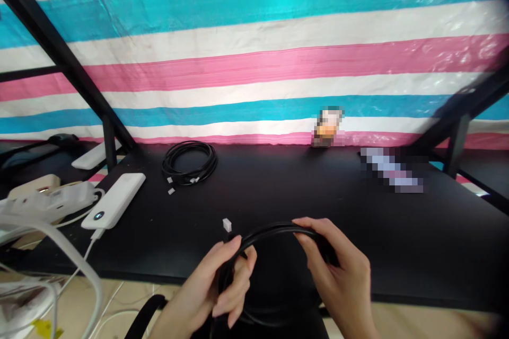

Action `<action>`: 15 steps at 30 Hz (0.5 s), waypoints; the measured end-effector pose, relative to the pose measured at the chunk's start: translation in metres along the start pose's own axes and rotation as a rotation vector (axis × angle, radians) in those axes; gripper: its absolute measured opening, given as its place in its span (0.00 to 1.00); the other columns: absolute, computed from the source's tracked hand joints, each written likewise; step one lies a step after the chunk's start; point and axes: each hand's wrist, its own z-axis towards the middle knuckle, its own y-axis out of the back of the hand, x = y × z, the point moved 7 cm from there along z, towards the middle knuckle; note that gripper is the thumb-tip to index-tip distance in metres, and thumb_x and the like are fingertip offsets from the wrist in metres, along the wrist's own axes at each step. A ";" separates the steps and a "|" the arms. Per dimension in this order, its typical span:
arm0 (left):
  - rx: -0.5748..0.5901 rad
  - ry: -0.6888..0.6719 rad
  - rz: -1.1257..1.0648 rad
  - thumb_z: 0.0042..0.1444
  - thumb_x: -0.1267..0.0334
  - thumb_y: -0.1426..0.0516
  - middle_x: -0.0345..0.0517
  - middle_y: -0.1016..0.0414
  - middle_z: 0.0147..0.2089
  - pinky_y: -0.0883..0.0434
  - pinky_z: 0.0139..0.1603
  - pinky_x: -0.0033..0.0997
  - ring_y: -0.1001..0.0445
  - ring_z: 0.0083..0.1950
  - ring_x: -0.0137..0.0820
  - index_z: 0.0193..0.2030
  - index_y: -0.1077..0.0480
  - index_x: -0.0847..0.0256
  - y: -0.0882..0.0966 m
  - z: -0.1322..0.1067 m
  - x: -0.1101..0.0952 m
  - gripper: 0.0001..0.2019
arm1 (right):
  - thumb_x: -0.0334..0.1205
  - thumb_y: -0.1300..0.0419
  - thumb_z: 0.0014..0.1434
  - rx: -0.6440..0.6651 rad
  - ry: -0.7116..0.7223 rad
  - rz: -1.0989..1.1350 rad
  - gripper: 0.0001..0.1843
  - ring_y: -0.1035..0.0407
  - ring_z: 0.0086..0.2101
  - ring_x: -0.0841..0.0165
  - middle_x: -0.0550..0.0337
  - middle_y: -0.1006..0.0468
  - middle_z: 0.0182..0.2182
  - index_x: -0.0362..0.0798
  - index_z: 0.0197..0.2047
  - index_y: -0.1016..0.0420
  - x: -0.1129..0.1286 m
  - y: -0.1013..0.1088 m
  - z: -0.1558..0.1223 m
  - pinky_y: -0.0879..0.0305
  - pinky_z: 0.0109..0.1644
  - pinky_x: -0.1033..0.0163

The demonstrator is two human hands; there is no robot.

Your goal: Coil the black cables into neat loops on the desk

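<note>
A coil of black cable (274, 232) is held over the near edge of a black table (397, 243). My left hand (222, 280) is closed round the coil's left side, where a small white connector (226, 224) sticks up just above the fingers. My right hand (338, 270) is closed round the coil's right side, thumb and fingers pinching the strands. The lower part of the coil is hidden behind my hands and the table edge.
A second coiled black cable (190, 163) with white plugs lies at the back left. A white power bank (114, 200) with a white lead sits at the left edge, near a white power strip (51, 198). A striped tarp (254, 53) hangs behind; black frame bars (59, 53) slant at both sides.
</note>
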 end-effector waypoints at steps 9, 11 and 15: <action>-0.524 0.046 0.372 0.37 0.49 0.30 0.29 0.35 0.22 0.52 0.14 0.18 0.53 0.12 0.13 0.40 0.38 0.60 0.037 -0.014 0.005 0.30 | 0.37 0.39 0.57 0.190 0.032 0.066 0.05 0.26 0.27 0.69 0.60 0.20 0.28 0.52 0.36 0.21 0.014 -0.011 0.006 0.34 0.23 0.70; -0.513 0.073 0.425 0.38 0.47 0.32 0.28 0.37 0.20 0.52 0.14 0.20 0.53 0.12 0.13 0.37 0.38 0.61 0.036 -0.013 0.005 0.27 | 0.36 0.38 0.57 0.216 0.060 0.091 0.05 0.27 0.25 0.70 0.61 0.20 0.27 0.52 0.37 0.20 0.021 -0.013 0.007 0.34 0.22 0.71; -0.561 -0.009 0.435 0.36 0.49 0.31 0.26 0.43 0.14 0.54 0.15 0.21 0.53 0.12 0.15 0.32 0.38 0.60 0.033 -0.015 -0.003 0.25 | 0.36 0.37 0.56 0.241 0.053 0.126 0.05 0.32 0.21 0.74 0.65 0.22 0.24 0.53 0.37 0.20 0.026 -0.016 0.007 0.35 0.24 0.72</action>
